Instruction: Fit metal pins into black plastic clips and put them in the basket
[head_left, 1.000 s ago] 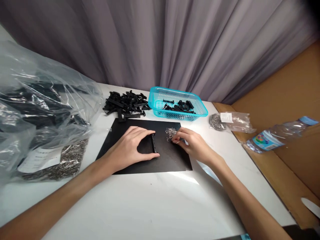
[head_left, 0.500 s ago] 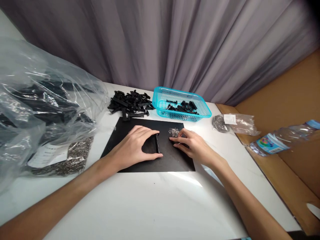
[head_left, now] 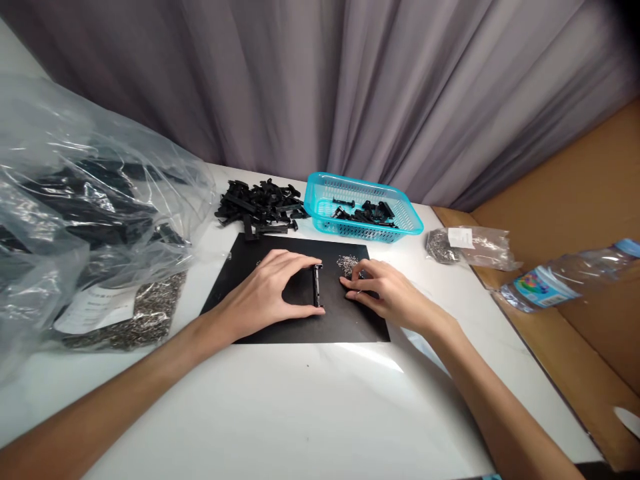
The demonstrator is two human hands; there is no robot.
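Observation:
My left hand [head_left: 267,287] grips a narrow black plastic part [head_left: 317,287] by its two ends, between thumb and forefinger, over the black mat [head_left: 295,330]. A light strip shows along the part's right side. My right hand [head_left: 377,287] is bent beside a small pile of tiny silvery metal pieces [head_left: 347,264], with forefinger and thumb close together low over the mat. A faint glint shows between those fingertips, too small to name.
Behind the mat lie a heap of black plastic parts [head_left: 260,203] and a blue basket [head_left: 363,233] holding several more. Clear bags [head_left: 100,200] fill the left, one with metal pieces [head_left: 150,313]. At right are a small bag [head_left: 443,247], a bottle [head_left: 560,280] and cardboard [head_left: 590,193].
The black part in my left hand has turned slightly, so a lighter side now shows. My right hand's fingers have shifted slightly beside the metal pile.

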